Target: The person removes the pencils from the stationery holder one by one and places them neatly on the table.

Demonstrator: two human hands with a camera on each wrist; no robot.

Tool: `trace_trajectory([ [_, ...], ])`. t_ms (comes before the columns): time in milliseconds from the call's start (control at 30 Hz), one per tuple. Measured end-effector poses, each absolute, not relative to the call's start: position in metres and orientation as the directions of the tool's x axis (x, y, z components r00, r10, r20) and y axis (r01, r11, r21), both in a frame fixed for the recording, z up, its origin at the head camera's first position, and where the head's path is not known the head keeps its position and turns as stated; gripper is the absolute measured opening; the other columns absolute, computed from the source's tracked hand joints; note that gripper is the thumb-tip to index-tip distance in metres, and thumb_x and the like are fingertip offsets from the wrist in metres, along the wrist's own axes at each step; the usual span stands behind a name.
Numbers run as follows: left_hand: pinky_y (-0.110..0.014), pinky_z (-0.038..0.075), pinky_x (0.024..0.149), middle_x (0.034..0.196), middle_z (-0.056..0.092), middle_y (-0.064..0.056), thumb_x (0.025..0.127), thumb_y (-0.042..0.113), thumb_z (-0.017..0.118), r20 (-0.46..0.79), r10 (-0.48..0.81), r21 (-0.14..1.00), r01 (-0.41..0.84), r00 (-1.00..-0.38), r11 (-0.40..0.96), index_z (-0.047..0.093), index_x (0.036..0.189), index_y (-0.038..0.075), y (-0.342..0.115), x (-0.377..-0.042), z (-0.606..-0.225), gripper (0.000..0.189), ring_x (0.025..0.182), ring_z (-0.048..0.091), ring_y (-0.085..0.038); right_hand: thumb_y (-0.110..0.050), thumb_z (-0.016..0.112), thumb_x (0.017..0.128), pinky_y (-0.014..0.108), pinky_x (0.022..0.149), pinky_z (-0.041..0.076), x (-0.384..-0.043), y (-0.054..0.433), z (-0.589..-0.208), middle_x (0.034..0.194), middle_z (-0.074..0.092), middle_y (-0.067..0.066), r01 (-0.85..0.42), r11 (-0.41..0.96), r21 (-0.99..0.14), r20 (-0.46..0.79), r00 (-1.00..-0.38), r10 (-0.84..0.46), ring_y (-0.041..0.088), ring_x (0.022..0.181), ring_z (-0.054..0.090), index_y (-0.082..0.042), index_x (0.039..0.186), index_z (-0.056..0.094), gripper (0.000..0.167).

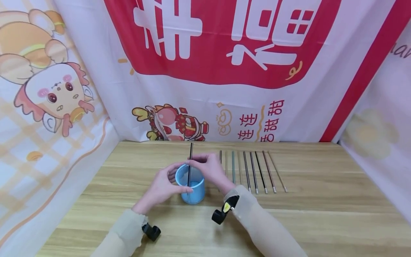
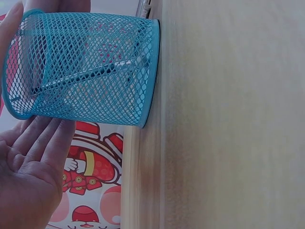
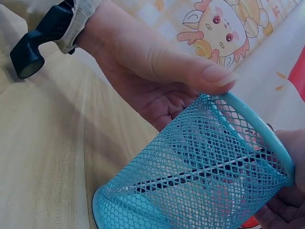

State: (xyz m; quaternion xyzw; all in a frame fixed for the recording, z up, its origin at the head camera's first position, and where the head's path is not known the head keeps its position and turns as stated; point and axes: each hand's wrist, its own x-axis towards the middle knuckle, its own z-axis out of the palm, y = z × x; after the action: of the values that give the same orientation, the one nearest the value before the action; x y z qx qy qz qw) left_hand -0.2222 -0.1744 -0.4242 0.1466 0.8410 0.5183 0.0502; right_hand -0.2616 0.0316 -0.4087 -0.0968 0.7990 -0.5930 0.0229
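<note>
A light blue mesh pencil cup point(image 1: 194, 194) stands upright on the wooden table. My left hand point(image 1: 163, 185) holds it from the left, the thumb on the near side of the rim and the fingers around the far side. In the left wrist view the fingers of this left hand point(image 2: 33, 167) lie along the mesh cup point(image 2: 95, 71). Over the rim, my right hand point(image 1: 210, 169) pinches a dark pencil point(image 1: 191, 151) near its upper part. Through the mesh, the pencil point(image 3: 200, 172) shows slanted inside the cup, silver end down.
Right of the cup, several pencils point(image 1: 260, 171) lie side by side in a row, silver ends toward me; my right hand and forearm partly cover the leftmost ones. Printed cloth point(image 1: 205, 96) hangs behind the table point(image 1: 305, 228) and along both sides.
</note>
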Motion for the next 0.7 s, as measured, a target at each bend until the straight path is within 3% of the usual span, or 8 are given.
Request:
trace_trajectory([
  [300,-0.055,0.05,0.121,0.153,0.064,-0.012,0.082,0.029,0.096,0.074,0.297,0.881,0.202,-0.952,0.429,0.056,0.153,0.015,-0.174,-0.223,-0.425,0.083,0.142,0.062,-0.036,-0.033,0.083,0.097,0.042,0.103,0.064,-0.263,0.035,-0.403,0.113,0.084,0.0,-0.097,0.252,-0.963,0.071,-0.991,-0.112,0.018,0.11,0.076,-0.02,0.114,0.084,0.021],
  [467,-0.055,0.051,0.121,0.152,0.064,-0.01,0.083,0.027,0.096,0.075,0.299,0.883,0.202,-0.951,0.424,0.056,0.153,0.016,-0.173,-0.224,-0.424,0.082,0.141,0.062,-0.035,-0.034,0.084,0.095,0.044,0.105,0.063,-0.262,0.046,-0.391,0.114,0.083,0.002,-0.097,0.203,-0.974,0.083,-0.994,-0.075,0.02,0.111,0.076,-0.017,0.116,0.082,0.027],
  [700,-0.054,0.05,0.122,0.153,0.064,-0.011,0.081,0.033,0.097,0.074,0.294,0.883,0.2,-0.953,0.425,0.056,0.154,0.017,-0.175,-0.224,-0.425,0.086,0.142,0.062,-0.036,-0.028,0.088,0.091,0.032,0.095,0.066,-0.254,0.074,-0.362,0.113,0.083,0.006,-0.226,0.114,-0.967,0.23,-0.973,0.02,0.017,0.1,0.077,-0.014,0.116,0.082,0.03],
])
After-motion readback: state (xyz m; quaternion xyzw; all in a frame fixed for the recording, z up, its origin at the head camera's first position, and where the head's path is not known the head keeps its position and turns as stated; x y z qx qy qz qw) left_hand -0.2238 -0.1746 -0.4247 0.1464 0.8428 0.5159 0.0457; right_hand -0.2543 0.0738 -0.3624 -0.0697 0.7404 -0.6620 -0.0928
